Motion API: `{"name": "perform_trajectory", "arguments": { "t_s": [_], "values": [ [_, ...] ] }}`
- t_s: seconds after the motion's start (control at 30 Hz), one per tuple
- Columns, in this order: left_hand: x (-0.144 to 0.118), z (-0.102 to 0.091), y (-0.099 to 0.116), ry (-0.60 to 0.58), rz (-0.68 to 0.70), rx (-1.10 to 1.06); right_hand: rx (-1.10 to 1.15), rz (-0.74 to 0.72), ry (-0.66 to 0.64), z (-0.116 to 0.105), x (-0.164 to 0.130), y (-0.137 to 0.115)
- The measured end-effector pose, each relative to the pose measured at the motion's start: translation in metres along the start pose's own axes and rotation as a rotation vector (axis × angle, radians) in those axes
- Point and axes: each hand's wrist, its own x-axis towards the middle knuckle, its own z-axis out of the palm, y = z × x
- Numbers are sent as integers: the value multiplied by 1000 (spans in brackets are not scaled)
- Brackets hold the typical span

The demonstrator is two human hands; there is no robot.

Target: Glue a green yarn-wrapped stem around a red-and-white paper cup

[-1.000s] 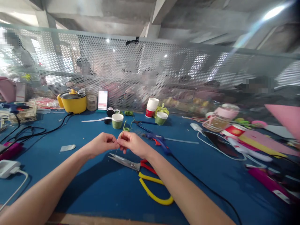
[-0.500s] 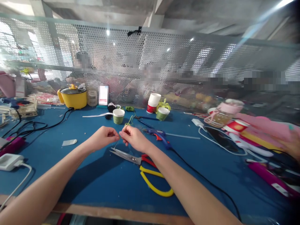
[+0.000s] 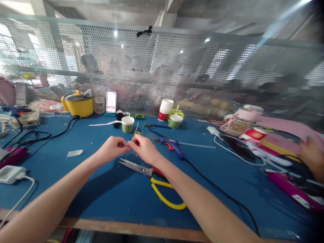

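My left hand (image 3: 112, 149) and my right hand (image 3: 144, 149) meet fingertip to fingertip above the blue table (image 3: 106, 192). Both pinch a thin green wire stem (image 3: 135, 131) that sticks up and away from the fingers. Its lower end hangs toward the table below my hands. Directly under my right hand lie scissors (image 3: 155, 182) with yellow and red handles, blades pointing left. A blue glue gun (image 3: 171, 145) lies just beyond my right hand, its black cord running off to the right.
Green paper cups (image 3: 127, 124) and a red-and-white cup (image 3: 165, 109) stand behind my hands. A yellow pot (image 3: 78, 104) stands far left before the perforated metal screen (image 3: 177, 67). White charger (image 3: 10, 174) at left. Another person's hand (image 3: 311, 156) is among pink sheets at right.
My hands have stayed together on the green stem, shifting only slightly. Another person's hand has come into view at the right edge. The camera tilted a little downward.
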Motion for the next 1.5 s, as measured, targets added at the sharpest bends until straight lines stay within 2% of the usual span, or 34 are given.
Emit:
{"name": "perform_trajectory", "arguments": {
  "t_s": [0.13,0.23,0.3,0.47,0.93,1.1,1.17,1.37,1.5],
  "values": [
    [0,-1,0,-19,-17,-91,208,25,-77,-1,1,-1],
    [-1,-2,3,-88,-68,-183,396,2,-195,-4,2,-1],
    [-2,-3,5,-127,-93,-222,422,19,-238,-6,2,0],
    [-6,-7,11,-161,-92,-224,365,73,-180,-7,1,0],
    [-3,-2,7,-54,-55,-151,164,105,-67,-4,-1,-5],
    [-2,3,8,-6,-53,-146,115,71,2,-2,-2,-3],
    [-2,4,8,-4,-58,-160,145,92,-10,-3,-2,-2],
    [-3,1,7,-69,-112,-229,416,120,-178,-6,-1,-3],
    [-4,-1,9,-120,-118,-222,385,122,-168,-7,0,-2]
  ]
}}
